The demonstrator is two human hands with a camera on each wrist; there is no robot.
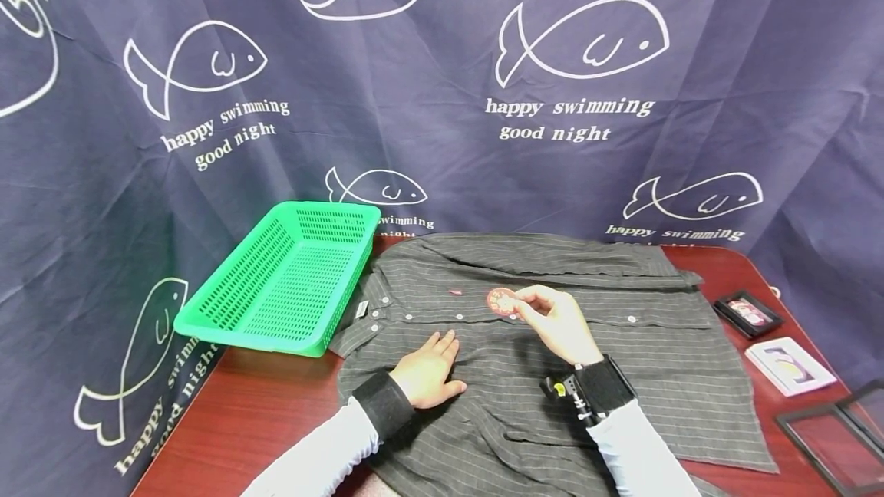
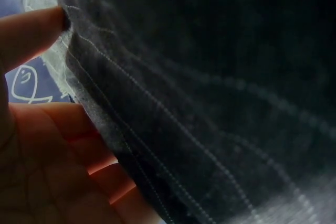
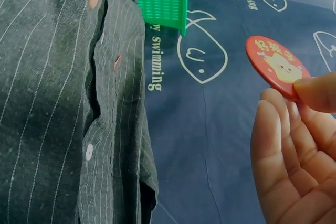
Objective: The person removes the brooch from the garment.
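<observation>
A dark grey pinstriped shirt (image 1: 663, 382) with white buttons is spread over the table, its collar toward the basket. Fingers extended, my left hand (image 1: 424, 374) rests on the shirt front below the button row. The left wrist view shows thumb and fingers beside the dark cloth (image 2: 157, 108), close up and dim. Between thumb and fingers my right hand (image 1: 555, 320) pinches a round, flat red disc (image 3: 273, 64) with a cartoon figure and yellow characters. The disc is held above the shirt near the button row. A small red mark (image 1: 456, 292) shows on the shirt.
A green plastic basket (image 1: 181, 324) stands at the left on the red-brown table (image 1: 276, 405). Along the right edge lie a small black box (image 1: 725, 305), a white card (image 1: 770, 374) with a purple print, and a black frame (image 1: 808, 443). A blue fish-print curtain (image 1: 442, 98) hangs behind.
</observation>
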